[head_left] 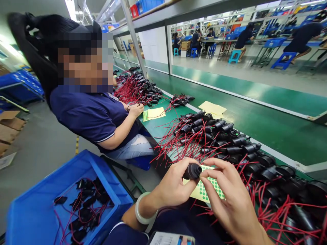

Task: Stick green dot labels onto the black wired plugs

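Your left hand (176, 183) grips a black cylindrical part (191, 171) near a green-dotted sheet (204, 189); your right hand (228, 190) has its fingertips at the part's end, whether gripping cannot be told. Red-wired components (233, 150) lie beyond on the bench (155, 126).

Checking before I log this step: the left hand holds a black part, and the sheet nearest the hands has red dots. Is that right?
Not quite: the left hand holds a black part, but the nearest sheet has green dots, not red, as the head view shows.
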The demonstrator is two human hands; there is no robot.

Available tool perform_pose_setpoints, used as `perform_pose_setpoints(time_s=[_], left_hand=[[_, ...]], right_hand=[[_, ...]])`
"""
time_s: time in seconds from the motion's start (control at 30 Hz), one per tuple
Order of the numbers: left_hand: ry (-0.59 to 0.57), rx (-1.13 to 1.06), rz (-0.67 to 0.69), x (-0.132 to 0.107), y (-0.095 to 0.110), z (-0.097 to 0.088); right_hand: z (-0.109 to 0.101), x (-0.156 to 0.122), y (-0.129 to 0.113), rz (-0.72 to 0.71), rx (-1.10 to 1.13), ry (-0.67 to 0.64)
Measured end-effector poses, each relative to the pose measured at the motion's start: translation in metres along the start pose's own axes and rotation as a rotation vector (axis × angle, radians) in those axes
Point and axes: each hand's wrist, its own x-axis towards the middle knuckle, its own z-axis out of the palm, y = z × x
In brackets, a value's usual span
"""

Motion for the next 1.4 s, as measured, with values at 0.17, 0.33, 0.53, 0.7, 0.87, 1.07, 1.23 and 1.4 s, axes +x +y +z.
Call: perform_pose_setpoints(time_s=[0.17,0.33,0.53,0.7,0.87,1.07,1.23,1.4], left_hand=[[0.001,-0.015,-0.015,0.0017,0.0009,-0.0002],[-0.005,-0.015,-0.017,0.0016,0.002,-0.0004],[-0.011,-0.028,-0.024,0.0023,0.0015,-0.0014],[-0.01,-0.024,-0.031,0.0012,0.0006,-0.0011],[0.004,-0.035,-0.042,-0.0001,0.0014,-0.0022],[0.023,-0.035,-0.045,-0.0011,0.0008,-0.0043],[0.029,-0.06,-0.054,-0.0019,0.0016,-0.0048],[0.03,-0.057,-0.064,-0.0037,0.0018,-0.0043]], right_hand=[[0.0005,-0.0001,0.0004,0.0,0.008,-0.01],[0.001,0.0022,-0.0005,-0.041,-0.037,0.022],[0.0046,0.0031,-0.0003,-0.089,-0.088,0.051],[0.0024,0.0009,0.0024,-0.172,-0.132,0.06],[0.0008,-0.0043,0.0036,-0.247,-0.219,0.055],[0.003,-0.0062,0.0034,-0.204,-0.128,0.05],[0.0017,-0.0062,0.0013,-0.161,-0.033,0.023],[-0.0025,-0.005,-0.0043,-0.059,0.009,0.057]])
